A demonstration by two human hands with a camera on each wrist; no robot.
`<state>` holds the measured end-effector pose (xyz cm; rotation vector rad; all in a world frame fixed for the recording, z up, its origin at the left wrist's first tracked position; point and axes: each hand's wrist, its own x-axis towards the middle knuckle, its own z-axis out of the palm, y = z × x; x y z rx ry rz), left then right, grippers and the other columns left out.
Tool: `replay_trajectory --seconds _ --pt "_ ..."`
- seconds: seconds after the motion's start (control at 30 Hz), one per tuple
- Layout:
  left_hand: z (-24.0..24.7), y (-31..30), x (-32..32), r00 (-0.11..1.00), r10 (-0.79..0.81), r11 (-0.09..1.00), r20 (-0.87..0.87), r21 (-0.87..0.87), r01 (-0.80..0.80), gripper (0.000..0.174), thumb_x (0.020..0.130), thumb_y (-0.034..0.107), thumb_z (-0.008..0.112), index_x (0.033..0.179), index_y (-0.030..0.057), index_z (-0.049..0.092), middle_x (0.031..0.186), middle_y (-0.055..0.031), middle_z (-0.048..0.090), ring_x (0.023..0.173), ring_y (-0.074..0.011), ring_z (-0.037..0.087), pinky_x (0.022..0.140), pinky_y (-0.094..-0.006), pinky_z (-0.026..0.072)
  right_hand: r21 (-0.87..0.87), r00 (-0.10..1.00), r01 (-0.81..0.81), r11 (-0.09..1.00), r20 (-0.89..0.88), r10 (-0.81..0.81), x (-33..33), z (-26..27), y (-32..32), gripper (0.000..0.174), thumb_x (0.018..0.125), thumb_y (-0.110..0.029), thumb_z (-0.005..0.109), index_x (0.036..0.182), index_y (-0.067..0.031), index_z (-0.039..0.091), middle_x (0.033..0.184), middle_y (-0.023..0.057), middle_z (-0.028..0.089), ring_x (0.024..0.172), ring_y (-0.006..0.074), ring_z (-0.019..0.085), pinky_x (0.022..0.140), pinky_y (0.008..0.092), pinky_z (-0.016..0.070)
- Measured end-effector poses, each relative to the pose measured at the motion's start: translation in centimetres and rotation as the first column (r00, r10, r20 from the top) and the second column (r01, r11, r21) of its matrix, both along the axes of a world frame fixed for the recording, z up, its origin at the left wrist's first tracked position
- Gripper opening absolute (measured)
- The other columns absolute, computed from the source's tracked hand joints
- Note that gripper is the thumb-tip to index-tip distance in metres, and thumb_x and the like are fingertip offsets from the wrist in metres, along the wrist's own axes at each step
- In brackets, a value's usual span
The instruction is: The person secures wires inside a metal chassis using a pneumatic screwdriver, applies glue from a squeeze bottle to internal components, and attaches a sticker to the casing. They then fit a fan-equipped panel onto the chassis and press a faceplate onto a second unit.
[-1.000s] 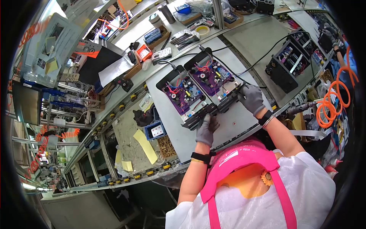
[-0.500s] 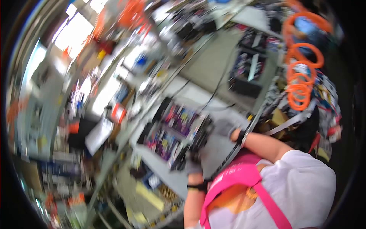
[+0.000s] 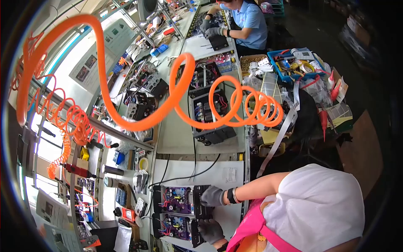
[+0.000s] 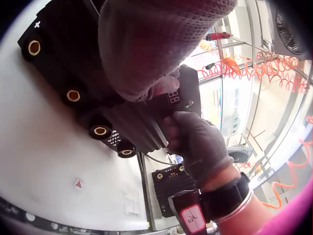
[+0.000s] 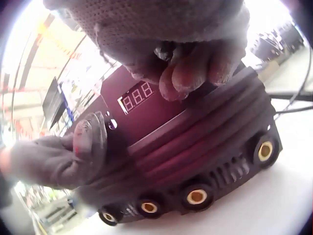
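Note:
Two open inverter welders lie side by side on the bench, their purple circuit boards showing: the far one (image 3: 177,199) and the near one (image 3: 176,227). My right hand (image 3: 213,196), in a grey glove, grips the black front panel (image 3: 197,202) of the far welder. At the near welder's front panel (image 3: 195,235), my gloved left hand (image 3: 211,231) holds the outer edge. Curled right-hand fingers (image 5: 190,78) sit beside a digital display (image 5: 137,98) in the right wrist view. Brass-centred sockets (image 4: 100,130) line the panel's lower side in the left wrist view.
Coiled orange air hoses (image 3: 184,84) hang across the head view. More black welders (image 3: 210,113) stand further along the line, where a person in blue (image 3: 249,23) works. A black cable (image 3: 197,173) crosses the bench. A blue tray (image 3: 289,63) holds tools.
The head view has swung to the right, blurring midway, and now takes in the line and the other person. Both hands stay at the welders' front panels.

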<state>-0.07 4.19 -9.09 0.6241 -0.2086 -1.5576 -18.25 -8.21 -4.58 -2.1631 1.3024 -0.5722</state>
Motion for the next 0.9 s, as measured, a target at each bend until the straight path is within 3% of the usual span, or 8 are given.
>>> replay_trajectory --seconds 0.13,0.27,0.3,0.4,0.5,0.63,0.67,0.9 --pt "-8.4 -0.3 4.8 0.985 0.114 0.926 0.128 0.346 -0.152 0.027 0.089 0.042 0.053 0.094 0.0158 0.061 0.086 0.0075 0.063 0.082 -0.0124 0.056 0.081 -0.033 0.0425 0.119 0.973 -0.219 0.969 0.099 0.207 -4.1 -0.4 0.7 0.032 0.082 -0.037 0.057 0.092 -0.0072 0.062 0.083 0.016 0.064 0.08 0.0358 0.062 0.071 0.0454 0.0473" --pt "-0.1 -1.7 -0.8 0.912 0.335 0.746 0.239 0.524 -0.411 0.025 0.087 0.04 0.06 0.087 0.0149 0.059 0.079 0.0073 0.06 0.065 -0.0104 0.052 0.063 -0.0283 0.0443 0.302 0.94 -0.338 0.891 0.142 0.309 -13.5 -1.0 3.0 0.03 0.079 -0.036 0.059 0.09 -0.0081 0.064 0.082 0.0137 0.065 0.08 0.0303 0.063 0.071 0.0424 0.0469" --pt "-2.2 -1.0 0.6 0.958 0.266 0.89 0.11 0.353 -0.287 0.024 0.085 0.037 0.064 0.089 0.0145 0.059 0.079 0.0066 0.06 0.062 -0.0094 0.052 0.058 -0.025 0.0448 0.302 0.95 -0.312 0.901 0.106 0.294 -16.1 -2.2 3.4 0.031 0.079 -0.036 0.06 0.092 -0.0087 0.066 0.084 0.0136 0.066 0.081 0.0294 0.063 0.072 0.0411 0.0473" --pt "-1.4 -0.8 0.0 0.961 0.248 0.913 0.123 0.302 -0.274 0.025 0.084 0.038 0.065 0.09 0.0141 0.059 0.078 0.0073 0.06 0.064 -0.0088 0.053 0.063 -0.0255 0.0468 0.452 0.985 -0.17 0.876 0.049 0.165 -24.3 -0.3 4.8 0.033 0.078 -0.033 0.062 0.096 -0.0057 0.067 0.084 0.0113 0.068 0.075 0.0238 0.064 0.068 0.0366 0.0494" --pt "-1.1 -0.6 -0.3 0.962 0.244 0.927 0.12 0.262 -0.268 0.026 0.084 0.038 0.064 0.089 0.0135 0.059 0.079 0.0073 0.06 0.064 -0.0086 0.054 0.063 -0.0264 0.0469 0.775 0.915 0.113 0.622 0.163 -0.368 -31.2 0.3 5.4 0.022 0.079 -0.019 0.063 0.093 -0.0024 0.067 0.071 0.0036 0.063 0.061 0.0111 0.059 0.055 0.027 0.0473" --pt "-0.6 -0.4 -0.3 0.973 0.183 0.945 0.144 0.248 -0.214 0.025 0.086 0.039 0.062 0.092 0.0149 0.061 0.08 0.0074 0.061 0.067 -0.0085 0.055 0.063 -0.0265 0.0467 0.415 0.59 0.585 0.697 0.372 -0.717 -36.7 -1.1 3.3 0.019 0.083 -0.016 0.061 0.096 -0.0032 0.063 0.074 0.0043 0.063 0.064 0.016 0.061 0.061 0.0298 0.05" --pt "-1.0 -0.4 0.1 0.973 0.139 0.95 0.183 0.253 -0.184 0.025 0.087 0.04 0.059 0.093 0.0163 0.061 0.08 0.0081 0.061 0.069 -0.0087 0.055 0.065 -0.0268 0.0473 -0.248 0.809 0.588 0.77 0.148 -0.57 -40.3 -7.2 1.6 0.022 0.087 -0.019 0.058 0.103 -0.0055 0.061 0.092 0.0067 0.065 0.084 0.0222 0.062 0.073 0.0344 0.0503" --pt "0.2 1.7 1.7 0.919 0.187 0.85 0.346 0.413 -0.328 0.022 0.085 0.041 0.061 0.087 0.02 0.064 0.078 0.0102 0.061 0.067 -0.0091 0.052 0.064 -0.0288 0.042 -0.176 0.77 0.617 0.767 -0.067 -0.635 -42.0 -10.0 -0.9 0.022 0.087 -0.017 0.057 0.106 -0.0072 0.06 0.098 0.0074 0.063 0.089 0.0232 0.061 0.078 0.0352 0.0483"
